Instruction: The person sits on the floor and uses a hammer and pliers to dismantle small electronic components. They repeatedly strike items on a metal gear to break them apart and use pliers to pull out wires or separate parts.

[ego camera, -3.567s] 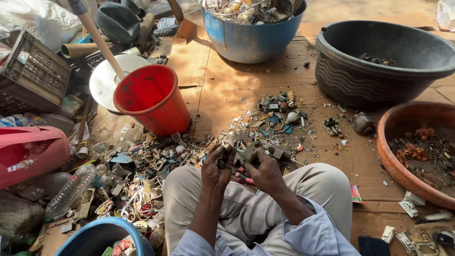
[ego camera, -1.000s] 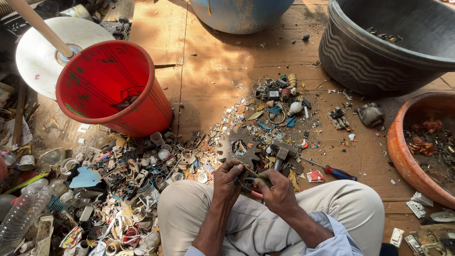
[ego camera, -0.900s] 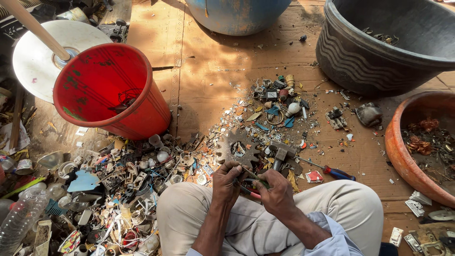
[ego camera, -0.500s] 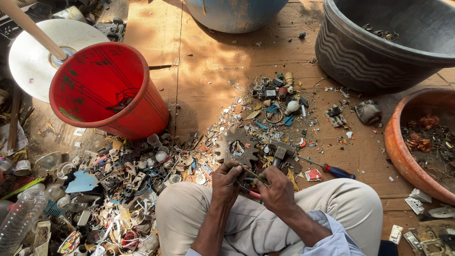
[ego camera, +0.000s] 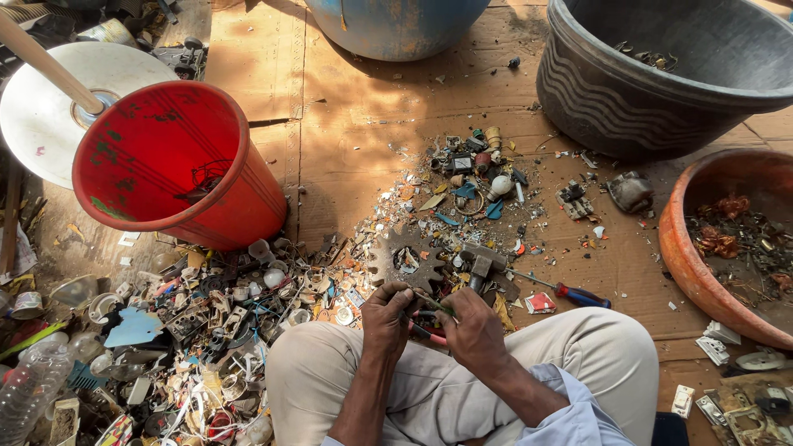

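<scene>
Both hands are bunched together over the lap, working a small bit of scrap with red-handled pliers [ego camera: 425, 326]. The left hand [ego camera: 387, 312] is curled tight around the little piece [ego camera: 410, 299], pinching it between thumb and fingers. The right hand [ego camera: 472, 329] is closed round the pliers' handles. The piece itself is mostly buried under fingers, so I can't tell what it is, just something small and dark poking out at the top of the left hand's grip.

If I were doing this, I'd keep the piece pinned hard in the left hand and let the pliers do the pulling, with short twists rather than one big yank. Bits fly otherwise. Keeping it low over the knees, like here, seems smart to me.

Around the hands: at 12 o'clock there's a rusty toothed gear [ego camera: 406, 260] on the cardboard floor [ego camera: 347, 132], with a hammer [ego camera: 481, 263] just beside it. A red-handled screwdriver [ego camera: 570, 291] lies at 2 o'clock. The red bucket [ego camera: 178, 165] stands at 10 o'clock, the big dark tub [ego camera: 661, 74] at 1 o'clock, and an orange basin [ego camera: 694, 248] with coppery scraps at 3 o'clock. A heap of mixed scrap [ego camera: 190, 330] lies at 9 o'clock.
</scene>
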